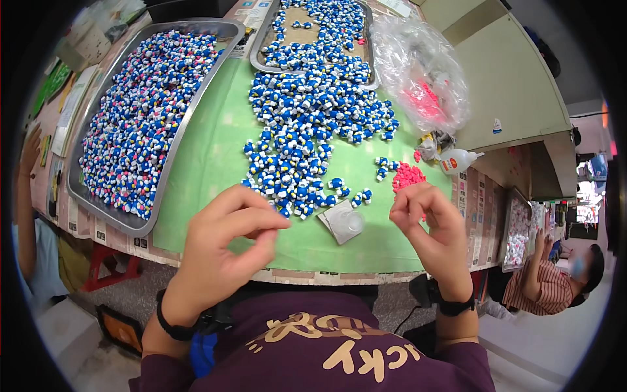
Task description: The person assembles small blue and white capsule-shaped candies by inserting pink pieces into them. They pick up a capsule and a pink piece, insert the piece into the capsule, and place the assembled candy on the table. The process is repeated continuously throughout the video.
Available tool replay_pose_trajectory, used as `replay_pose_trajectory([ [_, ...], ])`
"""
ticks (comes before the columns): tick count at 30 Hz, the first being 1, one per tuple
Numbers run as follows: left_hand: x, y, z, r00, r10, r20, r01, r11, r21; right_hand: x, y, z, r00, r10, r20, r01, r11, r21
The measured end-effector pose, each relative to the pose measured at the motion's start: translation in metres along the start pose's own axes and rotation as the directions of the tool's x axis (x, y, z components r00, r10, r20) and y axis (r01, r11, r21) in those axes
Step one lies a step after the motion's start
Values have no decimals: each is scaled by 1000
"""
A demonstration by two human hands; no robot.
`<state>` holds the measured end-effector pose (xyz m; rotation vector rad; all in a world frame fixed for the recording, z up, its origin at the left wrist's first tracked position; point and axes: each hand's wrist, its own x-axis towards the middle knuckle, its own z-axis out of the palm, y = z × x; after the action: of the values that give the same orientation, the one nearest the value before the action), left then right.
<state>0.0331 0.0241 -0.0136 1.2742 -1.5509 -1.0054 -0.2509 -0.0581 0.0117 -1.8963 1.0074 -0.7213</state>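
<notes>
Left hand (225,245): thumb and forefinger pinched shut, held item too small to tell. Right hand (428,219): fingertips pinched just beside pink parts (407,176). Blue figurines (307,130) heaped on green mat (215,157), within easy reach; sorted ones in left tray (196,104). Small clear dish (344,222) between hands.

Both hands hover above the near edge of the green worktop (215,157). The left hand (222,251) pinches thumb against fingers (271,219), whatever it holds too small to tell. The right hand (428,225) curls its fingers just before a small heap of pink pieces (408,175). Between the hands lies a clear little dish (345,222). Blue-and-white figurines (307,117) spread across the worktop; a metal tray (171,153) at left holds many more. A clear plastic bag (421,72) and a small glue bottle (457,161) lie at right.
</notes>
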Motion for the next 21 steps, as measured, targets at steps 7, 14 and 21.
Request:
replay_pose_trajectory([
  [7, 28, 29, 40, 953, -106, 283, 281, 657, -700, -2, -38, 21, 960, -281, -2, 279, 953, 115],
  [14, 26, 25, 46, 917, -118, 382, 368, 620, -693, -4, -39, 19, 968, -237, 79, 220, 959, 177],
  [21, 25, 22, 42, 918, -109, 382, 326, 756, -567, 5, -46, 11, 943, -241, 228, 231, 970, 68],
])
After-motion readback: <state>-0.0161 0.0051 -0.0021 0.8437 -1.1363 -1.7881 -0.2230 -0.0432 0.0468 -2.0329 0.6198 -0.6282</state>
